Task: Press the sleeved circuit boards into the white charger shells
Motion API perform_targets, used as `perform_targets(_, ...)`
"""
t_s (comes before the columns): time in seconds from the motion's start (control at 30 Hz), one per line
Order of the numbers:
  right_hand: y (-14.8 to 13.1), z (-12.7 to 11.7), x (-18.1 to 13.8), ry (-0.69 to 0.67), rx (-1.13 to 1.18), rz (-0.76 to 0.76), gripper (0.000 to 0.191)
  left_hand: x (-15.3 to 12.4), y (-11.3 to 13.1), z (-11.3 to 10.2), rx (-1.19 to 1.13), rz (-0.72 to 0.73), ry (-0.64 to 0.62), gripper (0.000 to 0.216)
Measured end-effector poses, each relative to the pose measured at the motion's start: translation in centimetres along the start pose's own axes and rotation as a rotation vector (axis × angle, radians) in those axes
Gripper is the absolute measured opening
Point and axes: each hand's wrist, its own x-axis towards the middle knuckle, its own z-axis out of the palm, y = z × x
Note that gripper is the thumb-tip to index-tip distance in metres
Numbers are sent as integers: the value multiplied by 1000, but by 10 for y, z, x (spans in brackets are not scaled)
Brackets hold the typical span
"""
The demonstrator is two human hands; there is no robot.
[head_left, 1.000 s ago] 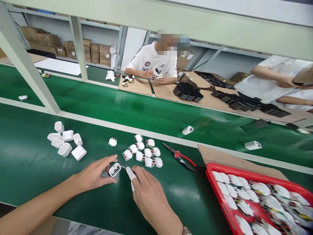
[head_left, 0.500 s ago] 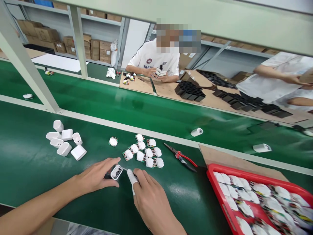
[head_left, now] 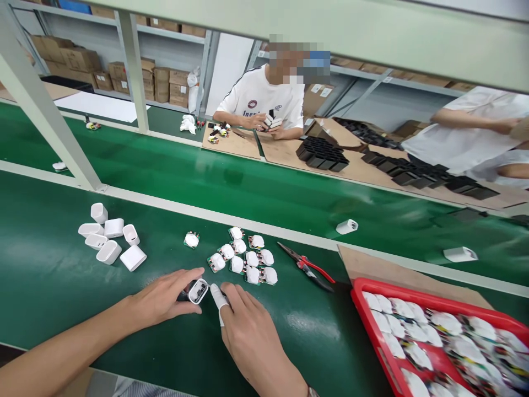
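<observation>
My left hand (head_left: 167, 295) is closed around a white charger housing (head_left: 198, 291), whose open end faces right and shows dark parts inside. Something dark lies against the housing on the palm side. Close to the opening, my right hand (head_left: 248, 325) pinches a slim metal-tipped tool, mostly hidden by the fingers; its kind cannot be made out. A white cover wraps one right fingertip. Beyond the hands lie several small circuit boards (head_left: 252, 258) with white tops, and one lone board (head_left: 192, 239) sits left of them.
Several empty white housings (head_left: 109, 251) are grouped at left. Red-handled pliers (head_left: 308, 266) lie right of the boards. A red tray (head_left: 363, 320) of boards stands at right. Behind runs a green conveyor (head_left: 248, 190) carrying housings. A metal post (head_left: 53, 105) rises at left; two people work opposite.
My right hand has shifted slightly left, bringing the tool's tip closer to the housing. My left hand stays nearly still. The items on the conveyor have moved right.
</observation>
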Motion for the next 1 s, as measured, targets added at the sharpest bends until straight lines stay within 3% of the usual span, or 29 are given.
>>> perform_targets(0.53,31,-2,19,-103,255,-168,27,2,8,-11,-29,-20,-89,86)
perform_targets(0.7,33,-5,25,-93,200,-244,25,2,7,-11,-56,-50,-119,84)
perform_targets(0.87,16,-9,25,-41,60,-345,20,2,6,-8,-26,-27,-93,80)
perform_targets(1.0,14,-23,23,-55,9,-310,23,2,8,-6,-14,-6,-65,83)
